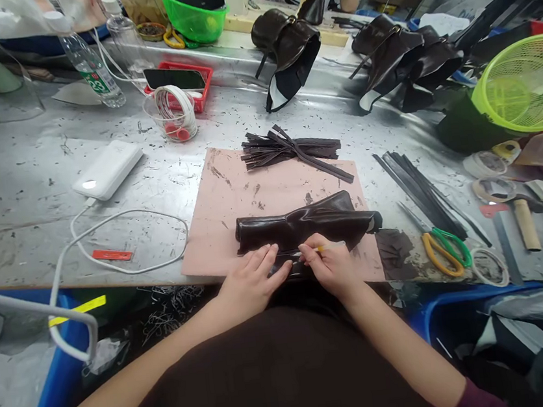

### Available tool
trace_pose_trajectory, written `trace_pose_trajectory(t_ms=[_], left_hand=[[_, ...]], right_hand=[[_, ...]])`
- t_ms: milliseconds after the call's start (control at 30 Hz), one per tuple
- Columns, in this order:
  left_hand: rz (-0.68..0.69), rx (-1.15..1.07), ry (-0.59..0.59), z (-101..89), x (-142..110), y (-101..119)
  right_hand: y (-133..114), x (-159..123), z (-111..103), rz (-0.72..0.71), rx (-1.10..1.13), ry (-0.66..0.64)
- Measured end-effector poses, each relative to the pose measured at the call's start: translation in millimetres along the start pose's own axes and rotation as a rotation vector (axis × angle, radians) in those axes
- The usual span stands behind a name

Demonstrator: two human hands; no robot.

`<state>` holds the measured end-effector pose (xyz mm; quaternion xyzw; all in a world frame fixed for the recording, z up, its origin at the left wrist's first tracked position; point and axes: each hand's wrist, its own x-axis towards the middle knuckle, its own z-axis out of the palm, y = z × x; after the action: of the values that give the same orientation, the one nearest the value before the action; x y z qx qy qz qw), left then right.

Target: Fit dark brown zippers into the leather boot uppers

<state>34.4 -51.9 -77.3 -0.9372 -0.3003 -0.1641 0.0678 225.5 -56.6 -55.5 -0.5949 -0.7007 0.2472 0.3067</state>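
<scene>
A dark brown, glossy leather piece (298,226) lies folded across a pinkish board (207,214) at the table's front edge. My left hand (248,279) rests on its near edge with the fingers stretched out flat. Closed in a pinch, my right hand (328,265) holds a thin pen (334,245), its tip pointing left toward my left fingers, against the near strip of leather. The exact contact of the tip is too small to tell. Beyond the leather, a bundle of dark strips (289,148) lies on the board.
At right lie more dark strips (420,193), scissors (441,251) with orange and green handles, and a hammer (527,223). Dark leather boot uppers (291,51) stand at the back. A white power bank (108,170) with a looped cable (125,213) is at left. Blue bins flank me below.
</scene>
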Motion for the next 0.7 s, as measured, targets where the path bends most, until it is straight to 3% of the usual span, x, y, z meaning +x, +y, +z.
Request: trace_pose_trajectory(t_ms=[700], left_hand=[[-0.007, -0.003, -0.037, -2.2, 0.2, -0.3]], right_hand=[[2.9, -1.3, -4.5, 0.054, 0.004, 0.105]])
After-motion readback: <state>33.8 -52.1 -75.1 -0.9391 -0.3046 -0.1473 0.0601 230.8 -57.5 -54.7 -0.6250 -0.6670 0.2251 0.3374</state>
